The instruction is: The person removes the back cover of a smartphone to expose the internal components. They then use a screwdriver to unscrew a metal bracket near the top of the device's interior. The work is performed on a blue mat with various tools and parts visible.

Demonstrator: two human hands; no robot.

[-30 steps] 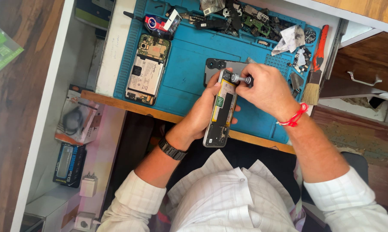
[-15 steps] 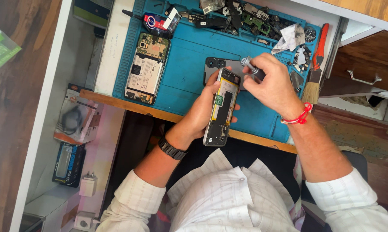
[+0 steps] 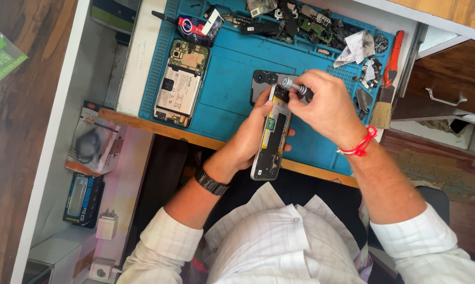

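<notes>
Head view looks straight down on our two hands over a blue repair mat at the edge of a wooden bench. Our left hand is wrapped around an opened phone, fingers curled behind its frame and thumb along its side, holding it tilted with the top end toward the mat and the lower end out past the bench edge over our lap. Our right hand is closed on a small metal screwdriver, pinching its knurled handle between thumb and fingertips, with the tip brought down at the top corner of the phone; the exact contact point is hidden by our fingers. We judge that we are working a screw near the upper end of the phone's frame, either seating the bit or turning it. The next move would seem to call for keeping the driver square to the screw and the phone steady in the left grip, since a slip could skid the tip across the exposed board. Just behind the phone's top end a dark camera-side cover piece lies flat on the mat. To the left a second disassembled phone rests face down with its battery and board showing. Loose parts and small boards crowd the mat's far edge, and a red-handled brush lies along its right side.
</notes>
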